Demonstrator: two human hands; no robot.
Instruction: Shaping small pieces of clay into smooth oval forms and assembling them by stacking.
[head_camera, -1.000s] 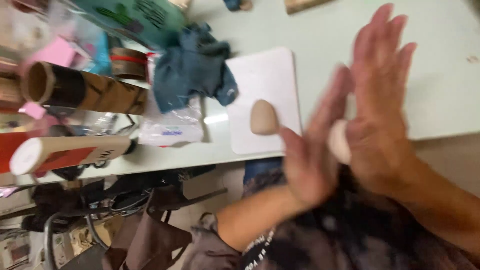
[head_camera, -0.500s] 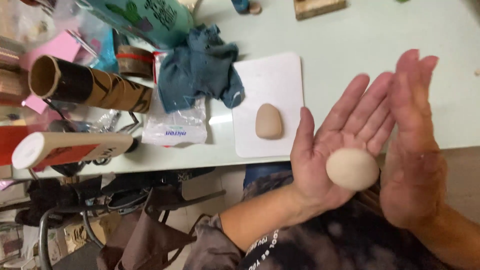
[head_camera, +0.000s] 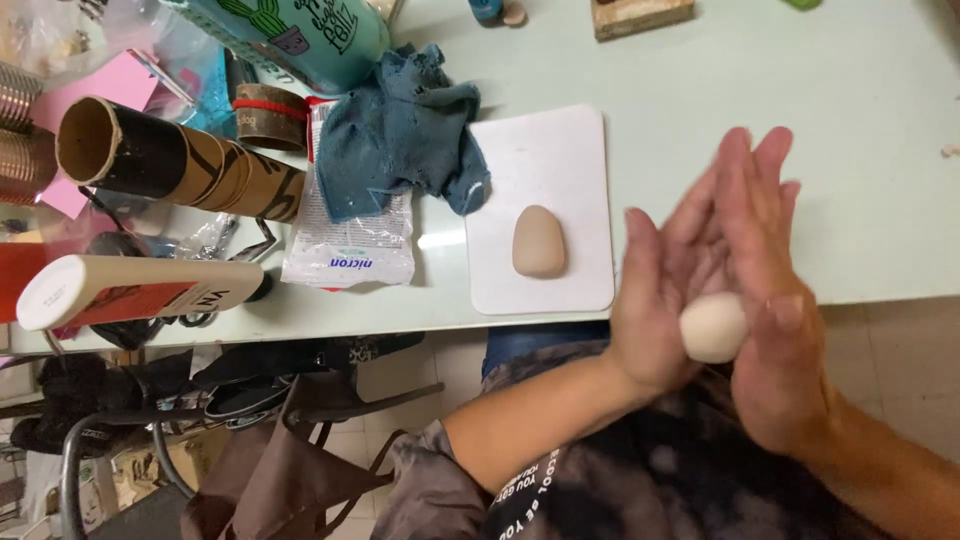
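Pressing again on pale clay ball (head_camera: 712, 327), right hand (head_camera: 780, 300).

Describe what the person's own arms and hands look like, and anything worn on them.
Both hands, the left hand and the right hand, are bare: no gloves, and no rings or watch that I can see. The forearms are uncovered. A grey-and-black tie-dye shirt with white lettering covers the torso and upper arm.

Home craft table (head_camera: 780, 70), clay lump (head_camera: 538, 241), cardboard tube (head_camera: 170, 160)
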